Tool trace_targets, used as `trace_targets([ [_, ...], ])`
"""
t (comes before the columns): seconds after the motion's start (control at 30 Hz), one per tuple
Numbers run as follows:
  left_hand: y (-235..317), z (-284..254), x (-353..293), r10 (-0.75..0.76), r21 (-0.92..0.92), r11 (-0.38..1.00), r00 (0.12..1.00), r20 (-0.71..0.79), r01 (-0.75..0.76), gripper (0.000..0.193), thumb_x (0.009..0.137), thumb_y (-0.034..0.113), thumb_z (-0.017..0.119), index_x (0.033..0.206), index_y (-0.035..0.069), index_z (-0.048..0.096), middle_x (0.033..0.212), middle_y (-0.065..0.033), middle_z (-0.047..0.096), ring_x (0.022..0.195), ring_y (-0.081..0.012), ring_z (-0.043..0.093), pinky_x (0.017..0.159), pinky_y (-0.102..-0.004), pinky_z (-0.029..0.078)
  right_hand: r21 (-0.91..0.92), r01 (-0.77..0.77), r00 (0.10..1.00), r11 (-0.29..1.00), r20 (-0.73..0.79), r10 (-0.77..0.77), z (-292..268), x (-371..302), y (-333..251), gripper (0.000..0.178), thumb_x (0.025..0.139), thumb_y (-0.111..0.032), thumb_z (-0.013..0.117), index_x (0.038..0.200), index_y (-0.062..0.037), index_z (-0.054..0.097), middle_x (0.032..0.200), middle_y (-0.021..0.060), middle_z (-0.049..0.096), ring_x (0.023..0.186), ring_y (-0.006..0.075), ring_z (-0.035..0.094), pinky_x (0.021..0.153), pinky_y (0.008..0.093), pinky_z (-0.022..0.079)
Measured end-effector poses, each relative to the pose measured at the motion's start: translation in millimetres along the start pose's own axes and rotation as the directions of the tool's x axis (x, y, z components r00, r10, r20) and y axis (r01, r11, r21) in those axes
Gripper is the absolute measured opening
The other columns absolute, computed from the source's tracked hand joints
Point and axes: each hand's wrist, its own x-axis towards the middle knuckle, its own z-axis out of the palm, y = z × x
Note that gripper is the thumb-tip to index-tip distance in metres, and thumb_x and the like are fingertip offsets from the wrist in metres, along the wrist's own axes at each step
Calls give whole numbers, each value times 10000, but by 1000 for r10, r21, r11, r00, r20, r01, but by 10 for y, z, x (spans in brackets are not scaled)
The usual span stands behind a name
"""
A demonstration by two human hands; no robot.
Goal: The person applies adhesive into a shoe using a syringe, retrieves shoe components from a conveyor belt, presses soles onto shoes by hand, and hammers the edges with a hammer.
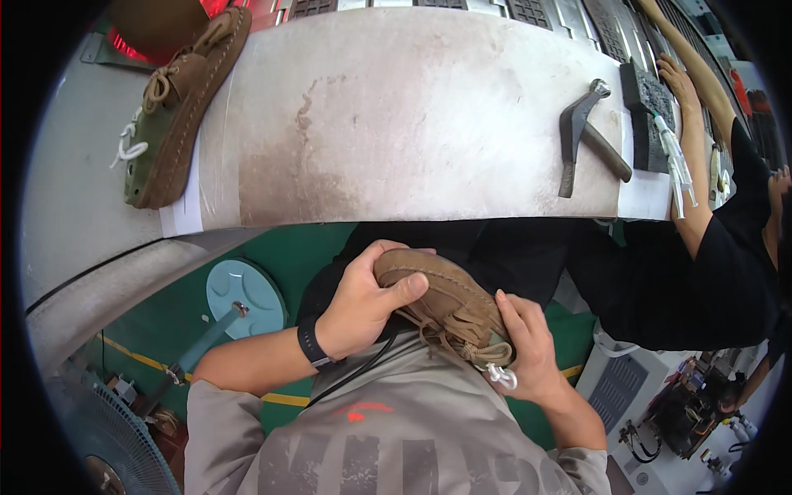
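Observation:
Above my lap, both my hands hold a brown moccasin-style shoe (450,299) with tan laces, a tassel flap and a white cord tie at its heel end. My left hand (363,295), with a dark band on the wrist, grips the toe, its thumb lying over the upper. Around the heel end closes my right hand (530,342), fingers along the sole side. A matching shoe (177,111), brown with a green heel and white cord, rests on its side at the table's left. Toward the table's right lies a hammer (587,136) with a dark head.
The pale worktable (429,107) has a stained surface. A dark block (648,115) and clear syringe-like tubes (676,161) lie at its right, near a co-worker's arm (693,124). A conveyor (528,11) runs beyond. A fan (115,437) stands lower left, a white machine (627,388) lower right.

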Motion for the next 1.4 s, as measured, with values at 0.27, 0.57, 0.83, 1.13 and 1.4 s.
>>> trace_targets([
  [0.27,-4,33,351,46,31,998,999,18,-47,645,1058,345,707,1435,-93,422,1321,-155,652,1211,-202,645,1076,-362,521,-81,-120,992,989,35,123,-36,204,-55,920,698,-159,875,1512,79,520,1297,241,611,1119,405,607,951,473,478],
  [0.57,-284,280,376,200,-48,977,969,-147,-209,687,1070,356,687,1456,-122,380,1344,-190,628,1238,-207,626,1083,-353,515,-202,194,949,960,287,-132,-603,712,484,825,741,-188,819,1498,15,563,1300,228,612,1140,409,610,961,455,484],
  [0.83,298,193,-126,131,292,943,986,105,-156,601,891,113,888,1378,-21,563,1328,-132,700,1204,-181,684,1042,-353,562,-228,298,949,927,-35,-314,-278,261,439,711,783,-113,759,1457,18,574,1347,264,611,1148,437,624,975,523,508],
  [1.13,488,139,10,330,470,653,782,528,-593,653,741,64,974,1287,-13,624,1411,-235,663,1258,-299,696,1055,-429,583,-256,291,919,922,-191,-344,-334,115,354,704,768,-139,787,1433,-20,589,1369,288,608,1120,427,631,919,534,526],
  [1.4,478,250,121,298,3,941,834,464,-338,869,784,192,980,1476,-63,518,1420,-169,654,1262,-255,659,1113,-404,506,-93,305,895,948,-313,-319,-235,319,125,771,773,-220,860,1417,86,567,1350,326,617,1120,452,652,949,516,542],
])
